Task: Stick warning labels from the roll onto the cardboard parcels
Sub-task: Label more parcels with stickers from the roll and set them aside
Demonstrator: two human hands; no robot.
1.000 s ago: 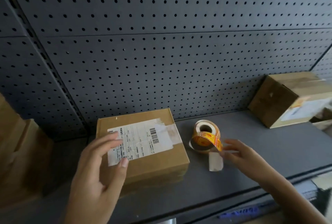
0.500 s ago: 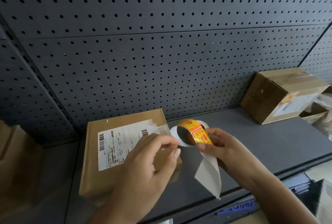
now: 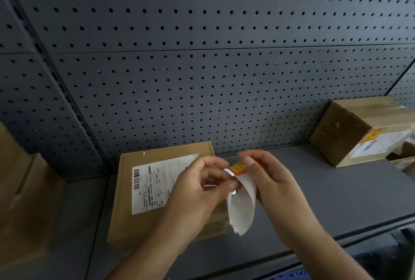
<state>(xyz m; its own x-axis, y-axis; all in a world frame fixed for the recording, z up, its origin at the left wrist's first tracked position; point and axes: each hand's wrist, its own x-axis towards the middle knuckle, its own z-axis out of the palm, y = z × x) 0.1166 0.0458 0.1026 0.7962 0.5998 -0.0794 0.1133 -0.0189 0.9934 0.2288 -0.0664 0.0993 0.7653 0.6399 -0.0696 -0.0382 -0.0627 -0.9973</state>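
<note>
A flat cardboard parcel with a white shipping slip lies on the grey shelf in front of me. Above its right edge my right hand holds the roll of orange warning labels, mostly hidden by fingers. A white strip of backing paper hangs down from the roll. My left hand pinches at the top of that strip, right beside the orange label. A second, taller parcel stands at the far right and carries an orange label on its front.
A dark pegboard wall rises behind the shelf. More cardboard boxes stand at the left edge. The shelf's front lip runs along the lower right, with another box partly visible past the right-hand parcel.
My right hand picked the roll up off the shelf and raised it. My left hand left the parcel's slip and came over to pinch the strip at the roll.
</note>
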